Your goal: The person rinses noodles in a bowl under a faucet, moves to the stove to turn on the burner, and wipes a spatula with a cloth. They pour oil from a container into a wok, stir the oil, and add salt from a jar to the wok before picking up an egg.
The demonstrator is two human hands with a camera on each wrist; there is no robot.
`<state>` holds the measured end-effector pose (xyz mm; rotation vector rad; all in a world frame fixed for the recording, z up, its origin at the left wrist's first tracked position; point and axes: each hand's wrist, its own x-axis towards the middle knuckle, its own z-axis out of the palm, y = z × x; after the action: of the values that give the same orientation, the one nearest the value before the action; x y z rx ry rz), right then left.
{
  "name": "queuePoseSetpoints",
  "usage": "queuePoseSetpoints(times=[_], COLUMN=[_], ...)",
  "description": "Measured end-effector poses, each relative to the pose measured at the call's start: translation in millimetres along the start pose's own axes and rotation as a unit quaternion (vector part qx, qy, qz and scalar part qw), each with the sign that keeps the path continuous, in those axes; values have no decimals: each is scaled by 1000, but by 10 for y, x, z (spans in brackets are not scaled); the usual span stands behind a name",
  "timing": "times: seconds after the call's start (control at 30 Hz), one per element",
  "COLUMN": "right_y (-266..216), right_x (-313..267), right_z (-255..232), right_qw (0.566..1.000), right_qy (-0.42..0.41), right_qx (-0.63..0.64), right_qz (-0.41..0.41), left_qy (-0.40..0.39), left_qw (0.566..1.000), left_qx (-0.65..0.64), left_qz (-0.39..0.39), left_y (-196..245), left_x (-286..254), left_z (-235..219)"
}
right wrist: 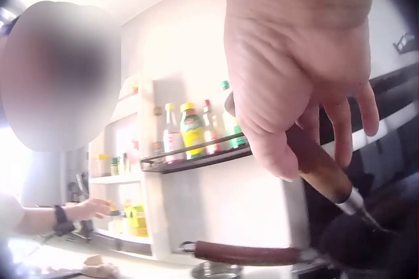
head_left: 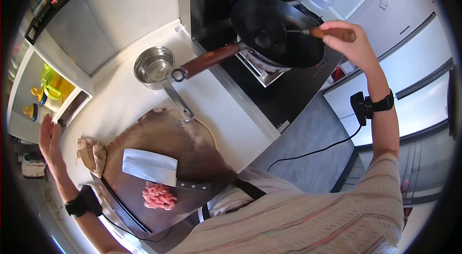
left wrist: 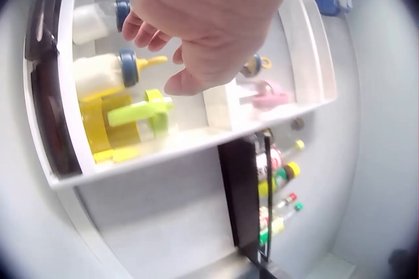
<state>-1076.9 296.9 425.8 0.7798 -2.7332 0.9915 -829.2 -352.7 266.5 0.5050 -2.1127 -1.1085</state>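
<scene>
My right hand [head_left: 349, 42] holds the wooden handle [head_left: 337, 34] of a ladle whose head rests inside a black wok [head_left: 269, 18] on the stove. In the right wrist view the thumb and forefinger of the hand [right wrist: 294, 76] lie along that handle [right wrist: 321, 168], the other fingers extended. My left hand [head_left: 50, 141] is raised beside a white shelf, holding nothing. In the left wrist view the hand [left wrist: 203, 30], fingers slightly bent, is in front of jars with blue lids [left wrist: 129, 68] and a green-handled container [left wrist: 154, 112]; contact cannot be told.
A steel saucepan [head_left: 154, 66] stands on the counter [head_left: 125, 95] beside the wok's handle [head_left: 207, 61]. On the round board [head_left: 159, 129] lie a cleaver [head_left: 150, 166] and pink meat pieces [head_left: 159, 196]. A crumpled brown bag [head_left: 91, 155] is at its left edge. Bottles [right wrist: 191, 128] stand on a black rack.
</scene>
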Motion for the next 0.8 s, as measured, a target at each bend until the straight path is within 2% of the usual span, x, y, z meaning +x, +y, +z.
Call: queuePoseSetpoints(times=[0.07,0.1,0.17,0.3,0.33,0.43,0.5,0.57,0.63,0.73,0.8], right_y=[435,633,1002,1605,1731,2050,2140,2160,2099,2113,2165], right_x=[-19,-60,-204,-467,-500,-485,-461,-464,-504,-453,-378], right_z=[-243,-362,-562,-784,-751,-490,-474,-638,-910,-929,-706], right_qw=[990,991,957,932,932,899,896,904,919,922,912], right_qy=[68,63,143,150,146,152,127,106,107,124,120], right_qx=[86,94,187,283,288,383,403,393,353,339,365], right_qz=[84,77,168,169,167,146,136,133,142,142,142], left_qy=[-42,-57,-93,-160,-183,-186,-170,-176,-177,-188,-194], left_qw=[999,998,995,985,981,978,977,969,971,970,968], left_qx=[-31,-31,-36,-53,-51,-83,-109,-144,-138,-134,-131], left_qz=[-12,-14,-13,-43,-40,-45,-64,-96,-84,-77,-85], left_y=[357,609,1047,1767,1842,2039,2092,2120,2086,2080,2081], left_x=[-264,-403,-624,-915,-926,-909,-914,-885,-880,-883,-898], left_z=[327,537,983,1894,2072,2524,2742,2834,2885,2905,2916])
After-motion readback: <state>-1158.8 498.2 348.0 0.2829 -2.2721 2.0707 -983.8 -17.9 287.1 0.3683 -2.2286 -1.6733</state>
